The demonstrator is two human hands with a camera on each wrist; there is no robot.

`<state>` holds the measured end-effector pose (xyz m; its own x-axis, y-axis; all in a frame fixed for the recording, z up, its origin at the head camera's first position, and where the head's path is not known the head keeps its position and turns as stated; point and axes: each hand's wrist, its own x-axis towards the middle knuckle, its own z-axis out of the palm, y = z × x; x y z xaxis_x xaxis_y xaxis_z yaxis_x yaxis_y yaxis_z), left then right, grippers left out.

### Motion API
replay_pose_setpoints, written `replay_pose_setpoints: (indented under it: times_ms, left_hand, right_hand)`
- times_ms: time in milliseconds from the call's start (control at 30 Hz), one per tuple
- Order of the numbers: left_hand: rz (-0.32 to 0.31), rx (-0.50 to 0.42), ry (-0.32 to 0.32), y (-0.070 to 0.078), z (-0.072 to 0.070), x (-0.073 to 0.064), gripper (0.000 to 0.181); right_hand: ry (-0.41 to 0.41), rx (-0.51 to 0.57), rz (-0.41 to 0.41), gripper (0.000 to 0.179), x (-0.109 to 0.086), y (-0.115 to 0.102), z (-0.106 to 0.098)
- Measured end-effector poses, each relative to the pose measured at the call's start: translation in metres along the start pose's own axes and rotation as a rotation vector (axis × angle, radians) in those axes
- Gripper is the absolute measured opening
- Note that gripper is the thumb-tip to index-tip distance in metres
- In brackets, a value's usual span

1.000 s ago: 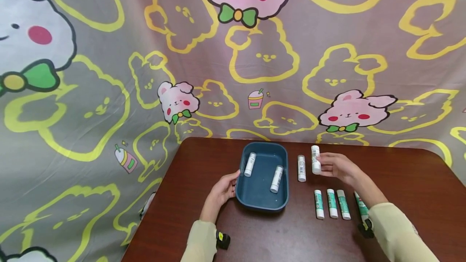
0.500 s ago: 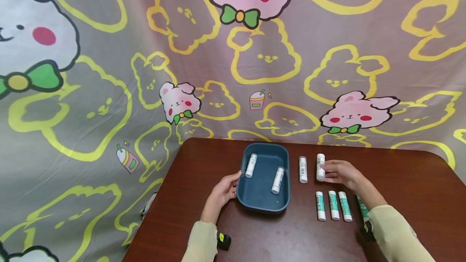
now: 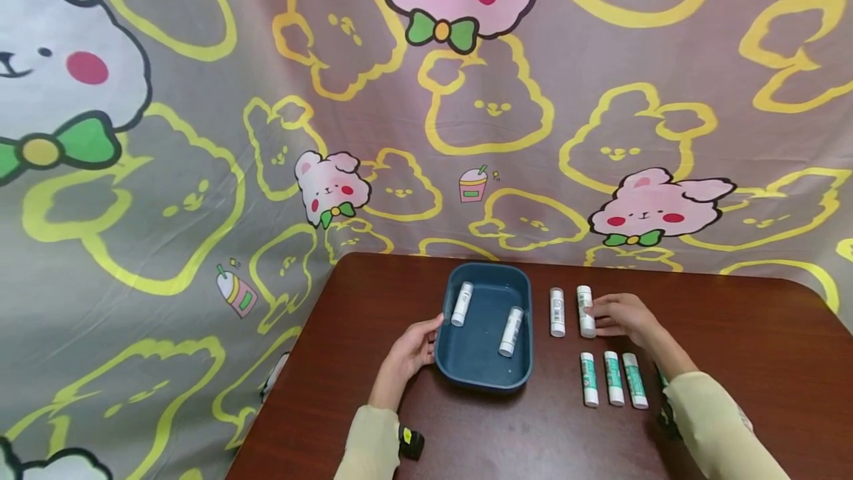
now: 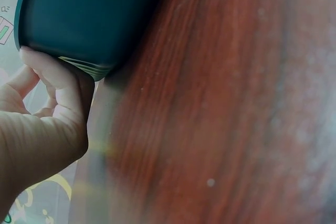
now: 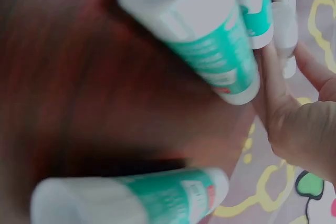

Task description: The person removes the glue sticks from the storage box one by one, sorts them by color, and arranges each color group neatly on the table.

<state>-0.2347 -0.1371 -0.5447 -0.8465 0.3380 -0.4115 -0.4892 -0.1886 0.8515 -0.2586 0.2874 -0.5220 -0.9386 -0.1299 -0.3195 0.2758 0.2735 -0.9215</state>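
My left hand (image 3: 411,350) holds the left wall of a dark blue plastic bin (image 3: 483,378); in the left wrist view its fingers (image 4: 55,77) lie against the bin's outer side. Inside the bin lie two white glue sticks, one at the left (image 3: 462,304) and one at the right (image 3: 511,332). My right hand (image 3: 625,317) pinches another white glue stick (image 3: 586,312) between thumb and fingers, close over the table. Just left of it is a similar white glue stick (image 3: 557,312). In the right wrist view the held stick (image 5: 284,27) is partly hidden behind green-labelled ones.
Nearer me, green-labelled glue sticks lie in a row, including one at its left (image 3: 589,380), a middle one (image 3: 614,378) and another (image 3: 635,381). One more (image 5: 173,198) lies by the right forearm, mostly covered in the head view. A patterned cloth (image 3: 400,117) hangs behind the brown table (image 3: 360,295).
My right hand has moved the white glue stick slightly right and lowered it toward the table beside the other white one. The left hand stays on the bin.
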Motion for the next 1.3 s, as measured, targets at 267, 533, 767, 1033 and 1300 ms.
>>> replay_pose_setpoints:
  times_ms: [267, 533, 767, 1033, 1300]
  left_hand:
    - [0.002, 0.004, 0.006, 0.001, 0.0, 0.0, 0.029]
    - [-0.005, -0.006, 0.001, 0.0, 0.001, 0.0, 0.032]
    - [-0.003, -0.005, 0.005, 0.002, 0.001, 0.0, 0.03]
    - [-0.011, -0.006, 0.004, 0.003, 0.002, 0.0, 0.029]
    - [-0.003, -0.016, 0.007, 0.002, 0.0, 0.001, 0.029]
  right_hand:
    - [0.079, -0.109, -0.006, 0.036, 0.001, -0.008, 0.007]
    - [0.131, -0.247, -0.025, 0.03, -0.001, -0.01, 0.009]
    - [0.249, -0.415, -0.127, 0.04, -0.011, -0.03, 0.017]
    - [0.126, -0.177, -0.164, 0.049, -0.022, -0.062, 0.035]
    - [-0.025, 0.036, -0.159, 0.049, -0.021, -0.074, 0.065]
